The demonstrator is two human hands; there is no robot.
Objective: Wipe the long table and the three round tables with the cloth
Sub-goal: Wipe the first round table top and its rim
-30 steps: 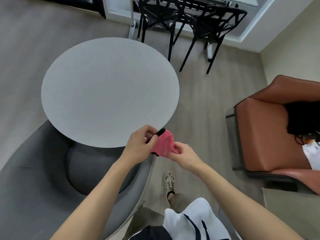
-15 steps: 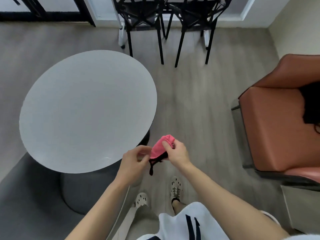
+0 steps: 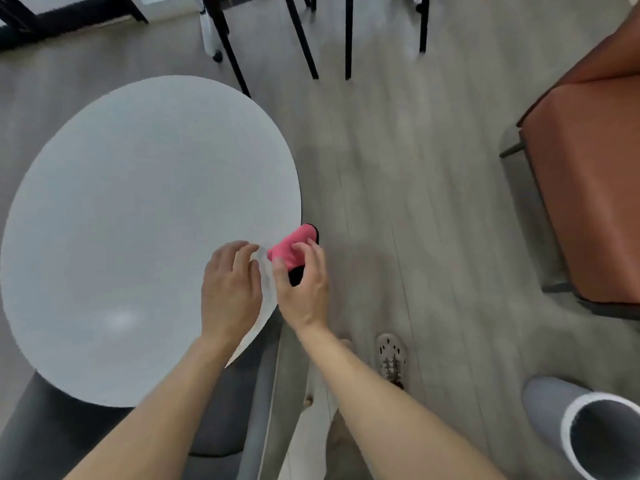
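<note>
Hands: right hand (image 3: 303, 292) pinches the pink cloth (image 3: 292, 249) between thumb and fingers; left hand (image 3: 230, 292) is loose-fingered and holds nothing, above the round table (image 3: 138, 220) near its rim.
Cloth: bunched at the table's right edge, long axis slanting away and rightward.
Around: black chair legs (image 3: 302, 39) beyond; brown armchair (image 3: 581, 188) to the right; grey bin (image 3: 554, 407) at the near right.

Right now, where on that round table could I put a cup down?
The round table is bare from its far rim near the black chair legs to its left edge. Only the near right rim is crowded: left hand hovering, right hand gripping the pink cloth.
</note>
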